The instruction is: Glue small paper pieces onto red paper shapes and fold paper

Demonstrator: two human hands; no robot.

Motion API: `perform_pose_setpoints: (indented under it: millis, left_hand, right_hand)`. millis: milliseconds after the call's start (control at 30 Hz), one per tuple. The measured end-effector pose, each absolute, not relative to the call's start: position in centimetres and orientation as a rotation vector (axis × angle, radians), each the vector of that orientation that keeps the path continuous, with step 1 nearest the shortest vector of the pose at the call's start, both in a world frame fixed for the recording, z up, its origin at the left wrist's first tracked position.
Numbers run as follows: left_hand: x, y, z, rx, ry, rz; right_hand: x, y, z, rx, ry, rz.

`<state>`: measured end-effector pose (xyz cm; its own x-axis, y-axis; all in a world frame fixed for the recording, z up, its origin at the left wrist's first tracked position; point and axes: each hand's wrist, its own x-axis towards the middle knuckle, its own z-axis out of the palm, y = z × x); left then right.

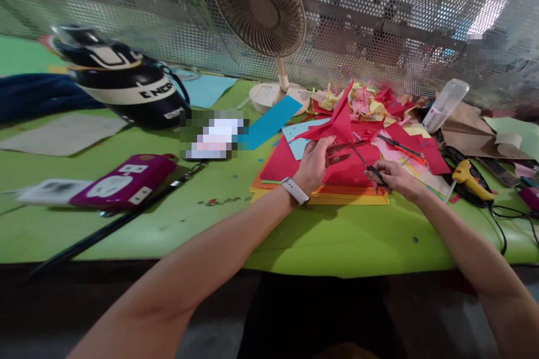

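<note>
- The table (337, 247) is nearest, with its green cover. On it lies a stack (364, 195) of yellow, orange and red sheets, under the hands.
- The right hand (393, 175) is closed round the handles of the scissors (376, 174), whose blades point away and left, up to the star. How wide the blades stand, I cannot tell.
- The left hand (314, 165) is half curled, thumb at the near left edge of the red star (343, 123), apparently pinching it; the other fingers are loosely spread.
- The star is over the red sheets, between the hands and the scraps. It looks like folded paper: very light, fairly stiff along its creases, easily crushed or torn at the points. A soft pinch near its thick middle should suit it best; the scissors look firmer and safe by the handles.
- The glue gun (467, 179) lies right of the right hand; the blue strip (273, 120) lies beyond the left.
- Farther off are the scraps (362, 101) and the fan (265, 11).
</note>
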<state>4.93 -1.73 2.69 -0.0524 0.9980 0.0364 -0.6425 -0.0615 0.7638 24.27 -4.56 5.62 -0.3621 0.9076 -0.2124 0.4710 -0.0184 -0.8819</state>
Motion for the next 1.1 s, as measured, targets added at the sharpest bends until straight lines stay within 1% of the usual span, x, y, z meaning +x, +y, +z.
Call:
perform_pose_setpoints:
  millis: [1100]
  left_hand:
    - [4.95,-1.65,2.50,0.696,0.653,1.515]
  right_hand:
    - [24.13,-4.59,5.92,-1.413,-1.805,1.345]
